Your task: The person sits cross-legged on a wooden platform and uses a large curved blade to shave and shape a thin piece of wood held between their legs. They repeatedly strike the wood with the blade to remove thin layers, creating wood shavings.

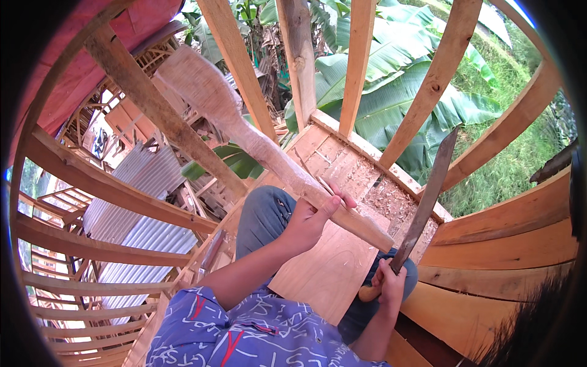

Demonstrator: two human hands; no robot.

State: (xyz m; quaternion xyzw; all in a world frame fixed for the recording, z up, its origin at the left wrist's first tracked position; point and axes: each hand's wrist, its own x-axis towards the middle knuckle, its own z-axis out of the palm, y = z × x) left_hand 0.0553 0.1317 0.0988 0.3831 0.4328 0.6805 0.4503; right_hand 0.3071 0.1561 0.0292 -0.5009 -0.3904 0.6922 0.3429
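Item: carved wooden paddle (pixel 244 125), long, stiff, likely fairly heavy at the broad blade; best held low on the shaft. Left hand (pixel 309 223) is wrapped around that shaft, the blade rising up and away from it. Right hand (pixel 388 282) grips the handle of a long knife (pixel 428 196), steel slanting upward beside the paddle's butt. Wooden planks (pixel 330 269) and shavings (pixel 388 205) lie beneath both hands. No packages, labels or signs seen.

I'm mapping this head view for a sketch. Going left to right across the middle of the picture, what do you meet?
Corrugated metal roofing → left hand gripping the carved wooden paddle → right hand holding the long knife → curved wooden planks.
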